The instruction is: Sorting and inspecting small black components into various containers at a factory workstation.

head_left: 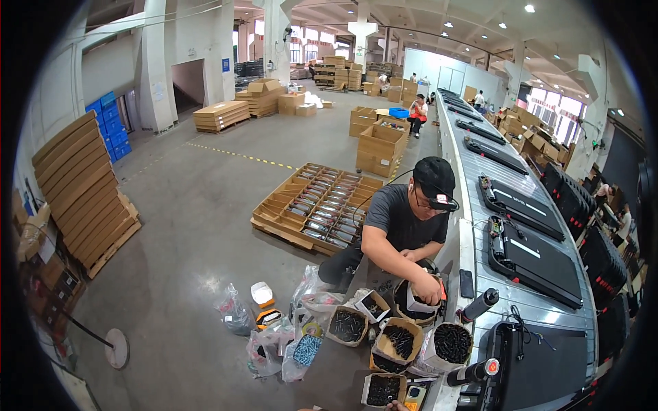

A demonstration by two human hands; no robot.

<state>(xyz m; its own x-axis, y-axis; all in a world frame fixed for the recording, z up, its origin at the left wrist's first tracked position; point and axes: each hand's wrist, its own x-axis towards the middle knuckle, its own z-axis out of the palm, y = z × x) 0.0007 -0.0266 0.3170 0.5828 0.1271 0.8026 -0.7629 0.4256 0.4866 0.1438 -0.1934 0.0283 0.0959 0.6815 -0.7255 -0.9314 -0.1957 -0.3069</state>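
At the lower edge, only the fingertips of my right hand [397,406] show, drawn together by the near rim of a carton of small black screws [384,390]. What they pinch, if anything, is too small to make out. A skin-coloured sliver at the lower edge, further left, may be my left hand [314,409]; its fingers are hidden. Beside the carton lies a phone [415,395]. Beyond stand open boxes of black fasteners [399,341] and a white box of black screws [452,342]. A bag of bluish screws [307,350] is to the left.
A co-worker [404,226] in a black cap crouches ahead, one hand inside a box. On the right runs a conveyor [473,274] carrying black flat units [534,264]. Two cylindrical tools [474,372] stick out by its edge. A partitioned pallet tray [274,222] lies behind the co-worker.
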